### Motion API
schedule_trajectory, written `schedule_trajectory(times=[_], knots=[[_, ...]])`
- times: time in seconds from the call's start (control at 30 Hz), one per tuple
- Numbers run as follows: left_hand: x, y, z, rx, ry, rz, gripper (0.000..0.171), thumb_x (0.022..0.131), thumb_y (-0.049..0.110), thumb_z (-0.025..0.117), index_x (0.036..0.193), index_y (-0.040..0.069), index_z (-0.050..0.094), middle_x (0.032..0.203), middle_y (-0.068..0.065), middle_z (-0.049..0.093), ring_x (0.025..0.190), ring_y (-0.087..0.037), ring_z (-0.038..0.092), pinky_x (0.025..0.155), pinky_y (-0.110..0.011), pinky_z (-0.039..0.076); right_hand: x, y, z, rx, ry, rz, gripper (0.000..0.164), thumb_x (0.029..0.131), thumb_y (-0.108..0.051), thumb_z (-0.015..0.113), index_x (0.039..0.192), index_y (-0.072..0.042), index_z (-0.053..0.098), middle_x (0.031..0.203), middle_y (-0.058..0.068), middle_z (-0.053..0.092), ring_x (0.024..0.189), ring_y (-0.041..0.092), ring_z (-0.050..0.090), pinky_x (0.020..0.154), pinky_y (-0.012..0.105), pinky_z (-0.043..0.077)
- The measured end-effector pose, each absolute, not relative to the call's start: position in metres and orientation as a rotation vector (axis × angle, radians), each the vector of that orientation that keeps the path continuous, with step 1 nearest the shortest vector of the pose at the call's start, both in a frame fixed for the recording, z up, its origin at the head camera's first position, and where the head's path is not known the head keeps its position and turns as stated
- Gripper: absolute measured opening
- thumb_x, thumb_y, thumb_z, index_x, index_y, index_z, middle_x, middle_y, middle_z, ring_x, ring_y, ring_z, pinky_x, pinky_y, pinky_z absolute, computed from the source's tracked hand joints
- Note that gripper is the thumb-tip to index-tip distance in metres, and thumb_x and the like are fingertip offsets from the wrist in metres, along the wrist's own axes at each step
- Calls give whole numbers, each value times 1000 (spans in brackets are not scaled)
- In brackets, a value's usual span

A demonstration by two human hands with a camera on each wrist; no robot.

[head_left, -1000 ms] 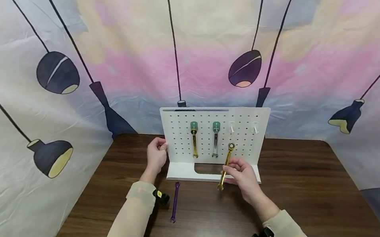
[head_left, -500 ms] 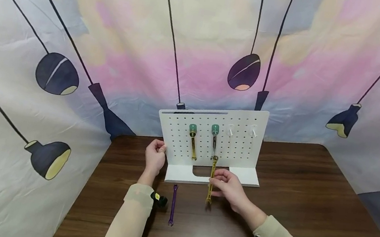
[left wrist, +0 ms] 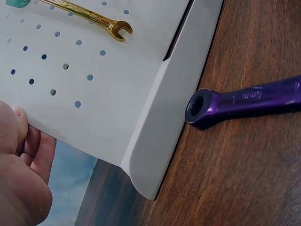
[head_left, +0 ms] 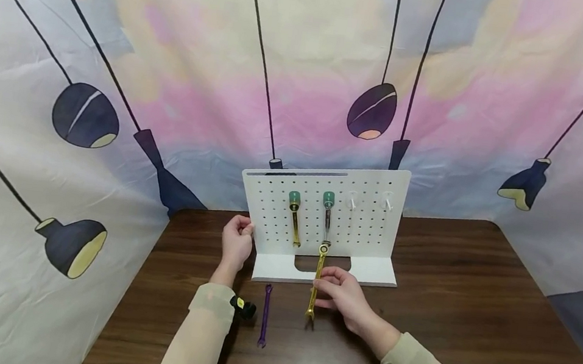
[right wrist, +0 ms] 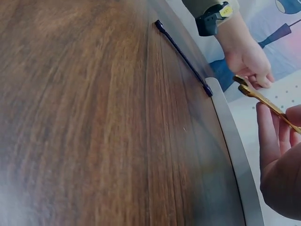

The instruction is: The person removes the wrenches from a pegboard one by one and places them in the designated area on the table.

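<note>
With the fingers of my left hand [head_left: 236, 242], I pinch the left edge of the white pegboard stand [head_left: 267, 219]; the left wrist view shows the thumb and curled fingers at that edge. Between thumb and fingers, my right hand [head_left: 348, 299] holds a gold combination wrench [head_left: 316, 280] in front of the stand's base, ring end up and open end down. Another gold wrench [head_left: 295, 222] and a silver wrench [head_left: 327, 220] hang on the board below green pieces. On the table between my forearms lies a purple wrench [head_left: 265, 317], its ring end close to the base in the left wrist view [left wrist: 244, 103].
Two white hooks, one nearer the middle [head_left: 352, 202] and one farther right [head_left: 387, 203], stick out of the board. The brown wooden table [head_left: 474, 304] reaches back to a curtain [head_left: 184, 69] printed with hanging lamps.
My right hand has carried the gold wrench leftward and down, from below the right-hand hooks to below the silver wrench. My left hand stays at the board's edge.
</note>
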State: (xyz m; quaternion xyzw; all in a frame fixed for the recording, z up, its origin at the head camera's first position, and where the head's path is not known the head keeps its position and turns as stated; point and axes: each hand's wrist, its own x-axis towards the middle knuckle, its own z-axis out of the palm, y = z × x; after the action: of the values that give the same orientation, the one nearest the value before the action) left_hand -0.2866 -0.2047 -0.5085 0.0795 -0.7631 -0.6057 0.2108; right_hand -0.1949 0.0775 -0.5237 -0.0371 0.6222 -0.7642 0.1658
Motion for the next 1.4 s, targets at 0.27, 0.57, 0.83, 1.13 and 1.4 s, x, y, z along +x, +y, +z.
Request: schedule_trajectory(times=[0.27,0.57,0.83,1.13,1.4], knots=[[-287,-204,-507,210,-2117,-1683,7,104,-3,63,98,0,62,91,-7,57,79,-17,52,67,-23,45,-192,69,-529,-103,1751,-2158,31,97,-4,73,123,7,59,111,21,70,90,18,71,78,40,64],[-287,-204,-508,218,-2095,-1677,6,103,-5,64,97,-2,63,88,-7,57,77,-16,52,66,-23,44,-186,60,-535,-112,1708,-2131,29,96,-2,73,120,7,60,106,18,72,89,19,73,78,39,64],[-286,-205,-507,218,-2096,-1680,5,104,-5,63,99,-3,63,88,-7,57,77,-16,52,66,-23,44,-183,55,-536,-149,1724,-2083,30,97,-2,74,122,8,60,103,15,73,88,19,73,78,39,64],[-286,-205,-508,221,-2097,-1672,6,104,-5,62,98,-3,63,88,-7,56,76,-16,50,65,-23,43,-179,49,-539,-166,1732,-2067,27,96,-2,74,118,8,61,102,16,73,88,19,74,77,39,65],[-286,-205,-507,212,-2100,-1660,6,103,-5,62,98,-3,63,88,-7,56,76,-16,50,65,-23,43,-178,44,-541,-185,1718,-2059,26,94,0,75,115,8,61,93,7,72,85,18,73,76,39,65]])
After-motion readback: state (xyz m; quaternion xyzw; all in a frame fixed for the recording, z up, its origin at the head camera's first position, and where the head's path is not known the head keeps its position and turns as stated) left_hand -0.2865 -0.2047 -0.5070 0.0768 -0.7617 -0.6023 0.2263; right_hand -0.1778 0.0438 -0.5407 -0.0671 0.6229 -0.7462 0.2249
